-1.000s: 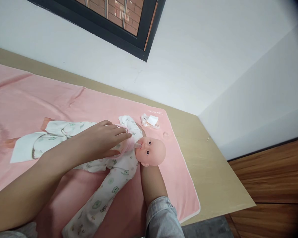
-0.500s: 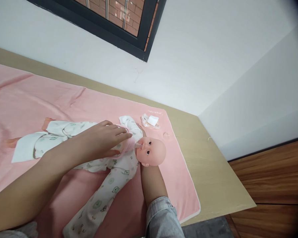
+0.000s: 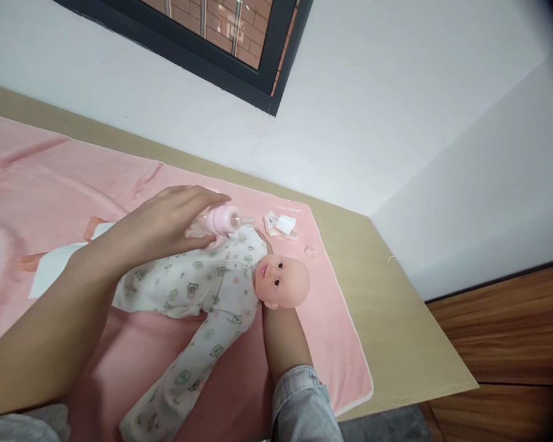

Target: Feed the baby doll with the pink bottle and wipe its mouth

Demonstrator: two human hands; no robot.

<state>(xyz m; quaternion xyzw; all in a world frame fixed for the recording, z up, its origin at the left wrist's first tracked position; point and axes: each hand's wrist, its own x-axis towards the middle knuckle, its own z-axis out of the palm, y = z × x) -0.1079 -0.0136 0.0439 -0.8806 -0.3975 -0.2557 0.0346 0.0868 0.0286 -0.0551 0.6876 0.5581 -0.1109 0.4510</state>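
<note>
My left hand (image 3: 184, 218) is closed around a baby bottle (image 3: 221, 220) with a pink collar and a clear teat pointing right. The bottle hovers above the chest of a baby doll (image 3: 283, 281), clear of its mouth. The doll lies on its back in white printed clothes (image 3: 203, 276), head to the right. My right forearm (image 3: 286, 341) runs beneath the doll's head and neck. A sliver of my right hand (image 3: 263, 238) shows beyond the neck; its fingers are mostly hidden.
A pink mat (image 3: 336, 344) covers much of the wooden table (image 3: 387, 313). Past the doll's head lie a crumpled wrapper with a white piece (image 3: 283, 224) and a small clear cap-like item (image 3: 309, 251). A wall with a dark-framed window (image 3: 239, 80) borders the far side.
My left hand has drawn the bottle back from the doll's mouth, up and to the left. The right arm still supports the head.
</note>
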